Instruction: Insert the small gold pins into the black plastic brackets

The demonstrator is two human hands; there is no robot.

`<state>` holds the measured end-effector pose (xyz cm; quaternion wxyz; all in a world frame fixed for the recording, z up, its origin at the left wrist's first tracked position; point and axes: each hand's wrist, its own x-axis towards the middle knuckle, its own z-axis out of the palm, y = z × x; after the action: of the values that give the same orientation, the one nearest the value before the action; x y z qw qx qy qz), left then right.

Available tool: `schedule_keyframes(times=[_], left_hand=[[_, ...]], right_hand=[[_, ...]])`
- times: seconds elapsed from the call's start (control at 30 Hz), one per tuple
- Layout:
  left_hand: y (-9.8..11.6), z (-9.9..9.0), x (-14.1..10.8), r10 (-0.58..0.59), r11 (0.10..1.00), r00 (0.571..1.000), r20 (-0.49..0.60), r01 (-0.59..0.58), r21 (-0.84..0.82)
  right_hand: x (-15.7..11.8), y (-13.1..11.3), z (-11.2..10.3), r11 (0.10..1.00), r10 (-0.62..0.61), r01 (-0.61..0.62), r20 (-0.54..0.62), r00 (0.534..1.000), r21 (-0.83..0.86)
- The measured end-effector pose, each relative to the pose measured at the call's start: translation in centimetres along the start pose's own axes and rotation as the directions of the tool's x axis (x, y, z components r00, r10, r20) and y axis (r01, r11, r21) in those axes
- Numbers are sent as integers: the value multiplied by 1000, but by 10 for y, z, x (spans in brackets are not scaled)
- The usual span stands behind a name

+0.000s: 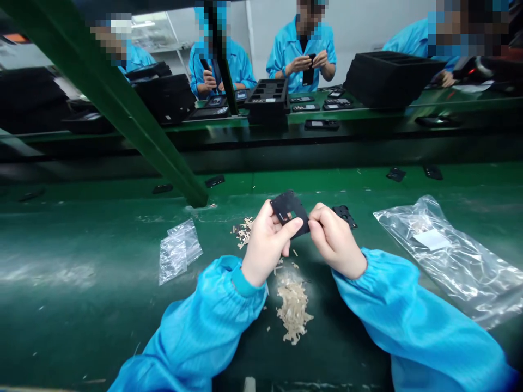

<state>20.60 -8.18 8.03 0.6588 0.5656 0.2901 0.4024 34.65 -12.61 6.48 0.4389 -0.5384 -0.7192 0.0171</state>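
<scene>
My left hand [267, 239] is closed on a flat black plastic phone part [289, 209] with a cut-out, its thumb lying across the face. The part is held tilted above the green bench. At its right edge, my right hand [333, 239] is closed in a pinch; whatever sits between those fingertips is hidden. Below and between my wrists lies a heap of small beige pieces [293, 310]. Behind my left hand is a smaller scatter of thin tan strips [244, 231]. Another black part [345, 216] rests just beyond my right hand.
Small clear bags [180, 250] lie at left, and a large clear plastic bag [457, 261] at right. A green slanted post [151, 141] rises at left. Several black parts [396, 174] lie farther back. Across the bench, co-workers in blue sit behind stacked black trays [267, 98].
</scene>
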Motion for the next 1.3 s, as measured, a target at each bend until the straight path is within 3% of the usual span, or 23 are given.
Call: schedule_keyframes(times=[0.07, 0.1, 0.13, 0.17, 0.2, 0.23, 0.27, 0.33, 0.47, 0.53, 0.6, 0.7, 0.8, 0.93, 1.0, 1.1, 1.2, 1.3], left_hand=[[-12, -12, 17, -2, 995, 1000, 5, 2, 99], [-16, -21, 26, 12, 983, 1000, -25, -7, 186], [-20, -31, 34, 42, 948, 997, -63, -19, 319], [-21, -41, 42, 80, 864, 993, -86, -26, 503], [-22, -51, 48, 96, 707, 995, -38, -42, 706], [-22, -59, 52, 65, 531, 996, 56, -82, 843], [-21, -67, 54, 10, 411, 991, 136, -128, 903], [-20, -75, 55, -134, 288, 950, 283, -236, 928], [-22, -75, 49, -319, 212, 849, 422, -370, 904], [-26, -74, 47, -362, 176, 817, 448, -412, 894], [-30, -73, 46, -377, 148, 802, 464, -442, 885], [-35, -73, 45, -374, 126, 792, 483, -472, 872], [-38, -73, 46, -373, 122, 785, 494, -486, 865], [-34, -70, 46, -368, 144, 775, 514, -499, 855], [-26, -66, 45, -342, 164, 775, 532, -508, 846], [-14, -57, 41, -273, 186, 790, 549, -517, 836], [-11, -49, 36, -97, 290, 847, 523, -479, 829], [-18, -42, 34, 67, 531, 938, 340, -322, 784]], right_hand=[[10, 23, 5, 965, 142, -111, 116, 983, -239], [17, 36, 8, 895, 268, -175, 180, 946, -411], [26, 50, 9, 856, 323, -207, 176, 930, -474], [34, 64, 11, 827, 357, -228, 167, 919, -513], [43, 77, 13, 796, 390, -244, 161, 907, -554], [50, 90, 14, 761, 423, -257, 154, 893, -595], [57, 101, 17, 733, 451, -261, 161, 878, -628], [68, 119, 21, 677, 510, -268, 174, 843, -685], [79, 135, 28, 597, 608, -276, 200, 769, -754], [81, 130, 27, 596, 613, -258, 222, 758, -761], [76, 115, 23, 629, 573, -217, 256, 779, -747], [56, 80, 17, 703, 477, -144, 311, 822, -696], [24, 45, 14, 787, 404, -103, 382, 831, -608], [-9, 20, 22, 947, 317, -252, 444, 838, -200], [-14, 17, 29, 942, 307, -336, 462, 832, -21], [-12, 16, 38, 918, 302, -384, 454, 838, 98], [-10, 18, 40, 883, 353, -437, 370, 860, 173], [-11, 22, 38, 828, 436, -497, 259, 862, 258]])
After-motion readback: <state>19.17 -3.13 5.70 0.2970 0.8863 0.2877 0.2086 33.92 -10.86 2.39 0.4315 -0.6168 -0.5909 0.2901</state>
